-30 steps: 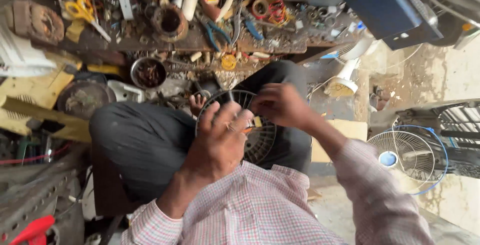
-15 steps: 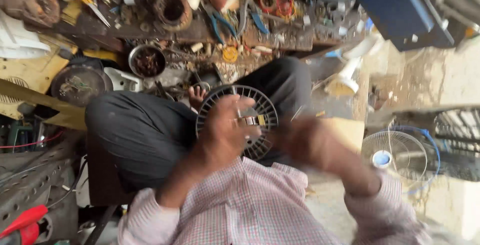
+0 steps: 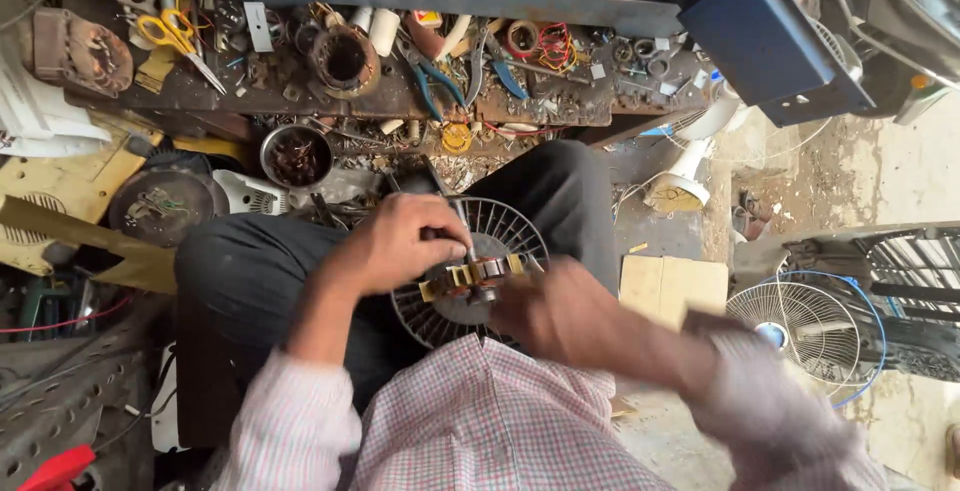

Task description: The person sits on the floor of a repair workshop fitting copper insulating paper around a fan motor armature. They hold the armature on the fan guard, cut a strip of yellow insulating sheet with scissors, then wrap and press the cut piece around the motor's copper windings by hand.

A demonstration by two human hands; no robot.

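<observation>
A round black fan grille with a motor (image 3: 470,276) at its middle lies on my lap, over dark trousers. My left hand (image 3: 400,243) rests on top of it, fingers closed around the motor's shaft and copper-coloured core. My right hand (image 3: 560,313) is blurred with motion at the grille's right edge, low and close to my checked shirt. I cannot tell whether it holds anything.
A cluttered low workbench (image 3: 300,96) runs across the top, with yellow scissors (image 3: 175,36), blue pliers (image 3: 432,76), a motor stator (image 3: 345,59) and a metal bowl (image 3: 296,156). A small fan guard (image 3: 805,331) stands on the floor at right, near a flat board (image 3: 672,286).
My right hand has dropped from the top of the grille to its lower right edge. My left hand has shifted onto the motor at the centre. The view has tilted down a little.
</observation>
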